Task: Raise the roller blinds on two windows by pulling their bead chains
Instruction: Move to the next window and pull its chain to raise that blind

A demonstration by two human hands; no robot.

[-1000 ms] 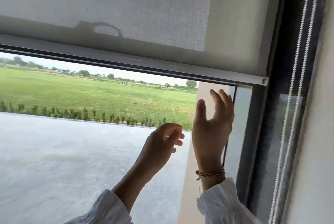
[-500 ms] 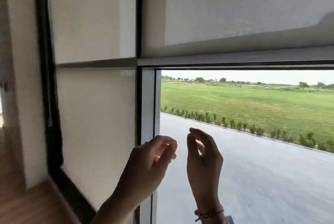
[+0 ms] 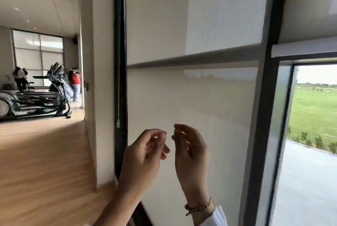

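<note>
A cream roller blind (image 3: 191,109) hangs lowered over the left window, filling the middle of the view. Its thin bead chain (image 3: 118,61) runs down the black frame at the blind's left edge and ends in a small metal weight (image 3: 118,123). My left hand (image 3: 144,154) and my right hand (image 3: 191,151) float in front of this blind, fingers loosely curled and apart, holding nothing. The chain is to the left of and above my left hand, untouched. At the far right, the second blind's bottom bar (image 3: 306,48) sits raised, with a green field visible under it.
A black mullion (image 3: 264,116) separates the two windows. A cream wall column (image 3: 98,79) stands left of the chain. Beyond it are a wooden floor (image 3: 42,161), exercise machines (image 3: 36,96) and a person in a red top (image 3: 75,83) far back.
The view has swung left from the raised right window to the lowered left blind. Both hands came away from the right side and now hover lower, empty.
</note>
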